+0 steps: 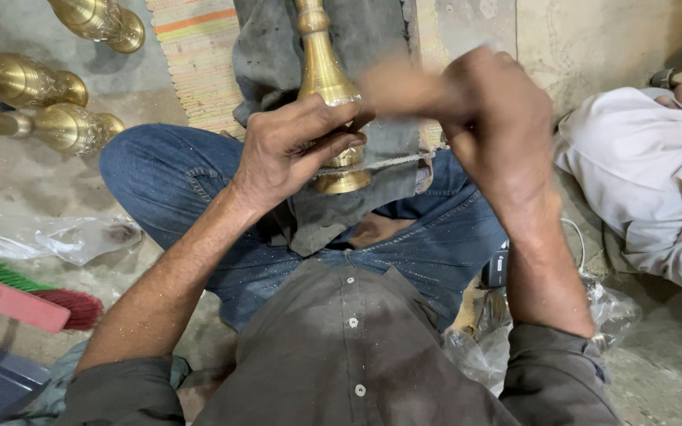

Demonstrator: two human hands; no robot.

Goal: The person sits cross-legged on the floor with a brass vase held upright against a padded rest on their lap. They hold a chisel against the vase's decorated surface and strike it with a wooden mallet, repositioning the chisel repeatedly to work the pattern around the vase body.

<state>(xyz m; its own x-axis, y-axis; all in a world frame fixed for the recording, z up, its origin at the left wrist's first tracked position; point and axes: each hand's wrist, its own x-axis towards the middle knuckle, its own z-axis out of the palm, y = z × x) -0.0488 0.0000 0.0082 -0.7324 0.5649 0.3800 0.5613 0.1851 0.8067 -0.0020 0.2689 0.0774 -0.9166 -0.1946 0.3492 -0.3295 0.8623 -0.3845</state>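
Left hand clamps its fingers around the wide base of the brass piece standing over the lap. Right hand, motion-blurred, sits just right of it; its grip can't be told.

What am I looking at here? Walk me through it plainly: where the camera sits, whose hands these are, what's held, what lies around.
The one picture comes from a camera worn on a person's head, looking down at their lap as they sit cross-legged on the floor. The left hand grips a brass vase-shaped piece lying on a grey cloth over the jeans. The right hand is blurred beside it; what it holds cannot be told. More brass pieces lie at upper left, a brush and plastic bag at left. Another person's white sleeve shows at right.
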